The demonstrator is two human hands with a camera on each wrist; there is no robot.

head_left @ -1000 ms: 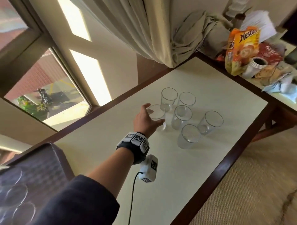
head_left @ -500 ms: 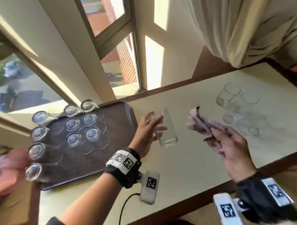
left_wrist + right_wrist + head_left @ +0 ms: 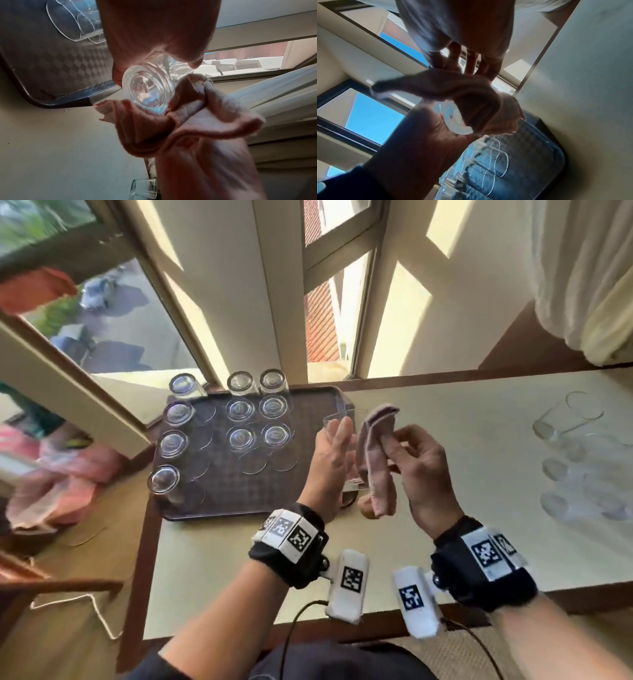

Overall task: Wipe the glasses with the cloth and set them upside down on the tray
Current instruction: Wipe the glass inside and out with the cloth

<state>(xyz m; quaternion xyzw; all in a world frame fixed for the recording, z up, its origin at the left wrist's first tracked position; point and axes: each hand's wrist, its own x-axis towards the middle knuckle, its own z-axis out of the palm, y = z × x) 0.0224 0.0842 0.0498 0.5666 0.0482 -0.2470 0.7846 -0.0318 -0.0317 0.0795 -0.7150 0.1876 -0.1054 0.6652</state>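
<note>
My left hand (image 3: 334, 450) grips a clear glass (image 3: 344, 419) upright above the table, just right of the tray; its thick base (image 3: 149, 93) faces the left wrist camera. Beside it my right hand (image 3: 407, 453) pinches a folded pink cloth (image 3: 375, 463), which lies against the glass's side and curls under its base (image 3: 458, 124). The dark checked tray (image 3: 239, 501) sits at the table's left end and carries several glasses upside down (image 3: 241, 438). Several more clear glasses (image 3: 561, 419) stand upright on the table at the right.
The cream table (image 3: 479, 481) has a dark wooden edge (image 3: 308, 635) nearest me. A window (image 3: 120, 313) and wall run behind it, and a curtain (image 3: 589, 285) hangs at the upper right. Pink fabric (image 3: 61, 474) lies on the floor left of the tray.
My left hand took one glass from the group at the right and carried it over beside the tray. My right hand came in with the cloth and now holds it against the glass.
</note>
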